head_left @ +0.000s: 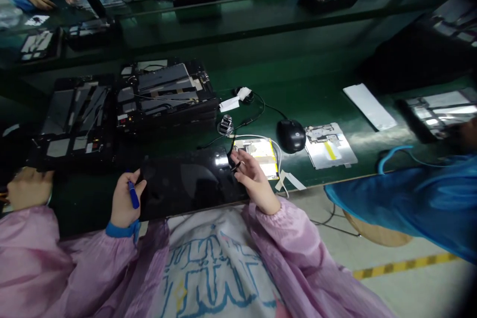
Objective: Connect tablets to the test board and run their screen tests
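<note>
At the near edge of the bench (pixel 309 72), your left hand (pixel 124 201) grips a blue pen (pixel 133 195) and steadies a black screen (pixel 186 184); your right hand (pixel 257 183) curls at its other end, grip unclear. Likely mid-inspection, the next move calls for even support.

We see a scene unevenly lit, dim over the dark green counter (pixel 316 77) and brighter across the pale floor (pixel 328 271). The light seems to fall from above, its source out of frame. A hard white glare sits on the glossy black panel (pixel 186 181) near its right end — elsewhere its face shows only faint, murky reflections. We find a milky sheen on the counter towards the right, and bright glints on the metallic device (pixel 437 114) there. Deep shadow swallows the upper and lower right corners. Wide-angle distortion slants the edges, and we notice softness in the blue sleeve (pixel 443 194).
</note>
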`<state>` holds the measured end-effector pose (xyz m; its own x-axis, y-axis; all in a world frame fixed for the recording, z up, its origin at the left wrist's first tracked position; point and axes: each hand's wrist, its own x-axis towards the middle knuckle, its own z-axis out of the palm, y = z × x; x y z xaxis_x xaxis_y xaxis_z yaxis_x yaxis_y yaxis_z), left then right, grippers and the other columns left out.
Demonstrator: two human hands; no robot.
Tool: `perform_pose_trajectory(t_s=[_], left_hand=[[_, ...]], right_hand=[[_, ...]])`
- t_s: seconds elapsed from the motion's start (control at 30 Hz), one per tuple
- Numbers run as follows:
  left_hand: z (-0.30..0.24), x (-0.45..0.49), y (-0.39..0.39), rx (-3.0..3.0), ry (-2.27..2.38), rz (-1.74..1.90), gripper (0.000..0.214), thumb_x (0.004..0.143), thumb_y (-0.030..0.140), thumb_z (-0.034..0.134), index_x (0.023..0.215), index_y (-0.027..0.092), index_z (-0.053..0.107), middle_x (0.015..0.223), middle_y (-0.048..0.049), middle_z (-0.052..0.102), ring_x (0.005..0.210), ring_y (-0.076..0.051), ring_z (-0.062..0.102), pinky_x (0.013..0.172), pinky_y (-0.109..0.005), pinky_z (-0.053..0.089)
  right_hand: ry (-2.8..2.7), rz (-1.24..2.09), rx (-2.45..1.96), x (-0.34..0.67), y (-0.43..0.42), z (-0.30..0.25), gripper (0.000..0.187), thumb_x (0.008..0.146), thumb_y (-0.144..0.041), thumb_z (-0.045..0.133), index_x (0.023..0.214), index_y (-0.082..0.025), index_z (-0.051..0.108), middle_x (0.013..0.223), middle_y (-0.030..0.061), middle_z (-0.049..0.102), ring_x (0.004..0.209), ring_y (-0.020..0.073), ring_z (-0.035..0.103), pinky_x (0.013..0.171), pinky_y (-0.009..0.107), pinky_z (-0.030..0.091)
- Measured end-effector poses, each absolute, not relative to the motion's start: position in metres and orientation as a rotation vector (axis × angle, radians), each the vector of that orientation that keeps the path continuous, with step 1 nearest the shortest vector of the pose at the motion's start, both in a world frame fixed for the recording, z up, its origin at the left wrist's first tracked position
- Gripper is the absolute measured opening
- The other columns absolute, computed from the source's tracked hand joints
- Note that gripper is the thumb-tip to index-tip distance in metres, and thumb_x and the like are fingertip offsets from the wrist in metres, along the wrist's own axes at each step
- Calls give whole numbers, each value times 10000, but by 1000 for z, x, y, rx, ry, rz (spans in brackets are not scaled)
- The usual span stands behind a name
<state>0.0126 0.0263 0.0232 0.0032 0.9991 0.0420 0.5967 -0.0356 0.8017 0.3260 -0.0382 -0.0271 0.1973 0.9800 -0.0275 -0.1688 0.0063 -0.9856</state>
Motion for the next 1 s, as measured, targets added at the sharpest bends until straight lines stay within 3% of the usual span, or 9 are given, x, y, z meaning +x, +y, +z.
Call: perform_pose_trajectory(t_s=[0.1, 0.2, 0.33, 0.43, 0.53, 0.67, 0.8, 0.9, 1.0], left_hand=[[28, 16, 27, 1570, 1680, 847, 220, 773, 293, 572, 737, 243, 361, 1046, -83, 661, 1135, -269, 611, 974, -471, 461], [44, 23, 25, 1657, 1794, 777, 249, 749, 334, 609, 725, 235, 382, 1186, -124, 629, 1189, -307, 570, 1014, -511, 416], [78, 57, 35, 2028, 1810, 643, 274, 745, 412, 630, 764, 228, 428, 1336, -157, 564, 1218, -351, 534, 995, -529, 406], [94, 116, 54, 2169, 1291, 368, 218, 795, 383, 585, 769, 224, 439, 1191, -115, 654, 1015, -268, 640, 892, -415, 476], [88, 186, 75, 2150, 963, 263, 122, 809, 300, 551, 821, 220, 459, 935, -60, 677, 816, -202, 647, 780, -334, 483], [58, 245, 94, 1985, 838, 209, 146, 797, 253, 554, 767, 219, 415, 654, 26, 558, 611, -148, 561, 617, -271, 439], [39, 249, 105, 1933, 875, 262, 143, 763, 228, 557, 716, 207, 423, 629, 35, 509, 583, -126, 505, 578, -250, 394], [36, 242, 111, 1956, 906, 254, 149, 749, 236, 567, 703, 204, 429, 641, 26, 527, 606, -134, 511, 588, -257, 386], [37, 242, 113, 2081, 940, 178, 145, 733, 206, 578, 682, 201, 443, 623, 31, 519, 596, -135, 491, 588, -264, 363]], right_hand=[[-888, 1111, -1177, 338, -35, -34, 600, 759, -404, 646, 1288, -258, 404, 1380, 137, 497, 1286, 251, 505, 1058, 481, 428], [-804, 1085, -1192, 351, -26, -29, 496, 751, -405, 668, 1173, -259, 452, 1306, 115, 542, 1206, 249, 568, 980, 461, 503], [-731, 1028, -1231, 368, -4, -16, 357, 742, -431, 690, 982, -244, 504, 1130, 55, 625, 914, 179, 664, 797, 360, 588], [-709, 974, -1233, 374, 9, -9, 296, 730, -420, 703, 841, -231, 504, 819, -13, 630, 661, 135, 647, 646, 302, 584], [-705, 1008, -1203, 371, 12, -4, 275, 742, -399, 692, 809, -242, 476, 690, -45, 593, 610, 144, 649, 619, 307, 581], [-796, 923, -1270, 368, 5, -6, 262, 755, -367, 673, 785, -250, 441, 673, -44, 568, 619, 152, 625, 628, 320, 571], [-1062, 699, -1464, 377, -9, -15, 199, 798, -343, 633, 887, -227, 498, 855, 35, 619, 802, 195, 632, 751, 362, 550], [-1527, 660, -1533, 382, -21, -20, 425, 764, -355, 698, 1115, -185, 528, 1143, 128, 623, 1117, 288, 578, 966, 475, 469], [-1812, 534, -1626, 381, -28, -24, 571, 737, -359, 751, 1229, -178, 523, 1330, 146, 552, 1329, 340, 417, 1097, 559, 313]])
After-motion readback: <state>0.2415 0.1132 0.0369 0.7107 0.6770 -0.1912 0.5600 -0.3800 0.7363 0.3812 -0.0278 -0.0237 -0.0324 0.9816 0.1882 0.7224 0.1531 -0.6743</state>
